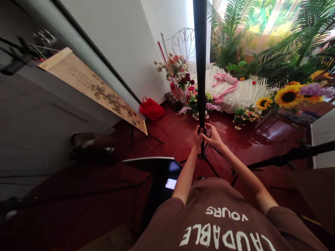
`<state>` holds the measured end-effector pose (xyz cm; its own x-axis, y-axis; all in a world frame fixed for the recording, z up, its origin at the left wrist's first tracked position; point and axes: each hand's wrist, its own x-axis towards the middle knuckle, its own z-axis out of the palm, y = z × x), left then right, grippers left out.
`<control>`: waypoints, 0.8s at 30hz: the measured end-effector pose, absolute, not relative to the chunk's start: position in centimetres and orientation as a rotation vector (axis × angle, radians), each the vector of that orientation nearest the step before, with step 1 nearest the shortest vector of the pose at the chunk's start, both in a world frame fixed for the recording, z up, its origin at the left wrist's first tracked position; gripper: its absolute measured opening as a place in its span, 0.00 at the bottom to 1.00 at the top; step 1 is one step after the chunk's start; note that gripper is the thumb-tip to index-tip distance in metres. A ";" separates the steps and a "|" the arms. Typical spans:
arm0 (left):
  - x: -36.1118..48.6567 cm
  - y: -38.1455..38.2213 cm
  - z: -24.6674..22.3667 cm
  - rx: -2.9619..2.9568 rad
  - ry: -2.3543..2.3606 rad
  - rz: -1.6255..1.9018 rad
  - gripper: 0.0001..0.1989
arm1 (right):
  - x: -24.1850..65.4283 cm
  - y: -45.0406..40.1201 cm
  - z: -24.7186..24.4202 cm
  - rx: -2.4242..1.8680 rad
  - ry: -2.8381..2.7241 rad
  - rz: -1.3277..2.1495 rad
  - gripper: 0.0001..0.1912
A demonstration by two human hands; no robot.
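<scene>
A black tripod stand [201,69] rises upright in front of me, its pole running out of the top of the view and its legs spread on the floor. My left hand [198,136] is closed around the pole from the left, low down near the leg joint. From the other side, my right hand [214,137] grips the same pole at about the same height, thumb pressed toward a collar or knob. That small part is mostly hidden by my fingers.
Another black stand [290,156] slants in from the right. A dark table [159,174] with a lit phone [171,183] stands left. Beyond are a hanging scroll [96,90], red bag [151,109], flowers [178,68], sunflowers [288,96] and a bed with white cover [246,94].
</scene>
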<state>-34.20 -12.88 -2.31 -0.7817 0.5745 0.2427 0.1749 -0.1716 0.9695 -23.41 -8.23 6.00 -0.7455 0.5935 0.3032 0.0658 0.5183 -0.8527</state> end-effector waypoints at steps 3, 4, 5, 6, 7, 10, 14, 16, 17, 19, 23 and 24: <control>-34.2 -12.9 -2.3 0.877 1.792 2.046 0.24 | -26.1 -8.4 6.9 -0.602 -2.084 1.291 0.25; -34.2 -12.9 -2.2 0.880 1.792 2.043 0.24 | -27.0 -8.4 7.4 -0.637 -2.038 1.320 0.23; -34.2 -13.0 -2.1 0.881 1.799 2.033 0.24 | -27.8 -8.4 8.1 -0.654 -1.999 1.335 0.21; -34.2 -13.0 -2.0 0.880 1.815 2.019 0.24 | -28.4 -8.4 8.9 -0.652 -1.969 1.335 0.19; -34.1 -13.1 -1.8 0.880 1.835 2.004 0.24 | -29.0 -8.4 9.8 -0.638 -1.942 1.321 0.19; -34.0 -13.3 -1.4 0.877 1.884 1.985 0.25 | -30.4 -8.0 12.7 -0.597 -1.850 1.257 0.20; -33.8 -13.5 -1.1 0.860 1.898 1.967 0.27 | -31.5 -7.4 15.3 -0.513 -1.797 1.265 0.24; -33.8 -13.5 -1.2 0.869 1.895 1.958 0.27 | -31.7 -7.4 15.7 -0.484 -1.799 1.276 0.24; -33.8 -13.6 -1.3 0.876 1.894 1.957 0.27 | -31.8 -7.4 15.7 -0.486 -1.799 1.270 0.23; -33.8 -13.5 -1.5 0.884 1.894 1.957 0.26 | -31.7 -7.3 15.4 -0.511 -1.799 1.249 0.22; -33.9 -13.3 -2.1 0.896 1.892 1.961 0.27 | -31.4 -7.4 14.4 -0.556 -1.827 1.261 0.19; -34.0 -13.2 -2.2 0.904 1.890 1.964 0.28 | -31.2 -7.4 14.0 -0.563 -1.837 1.283 0.18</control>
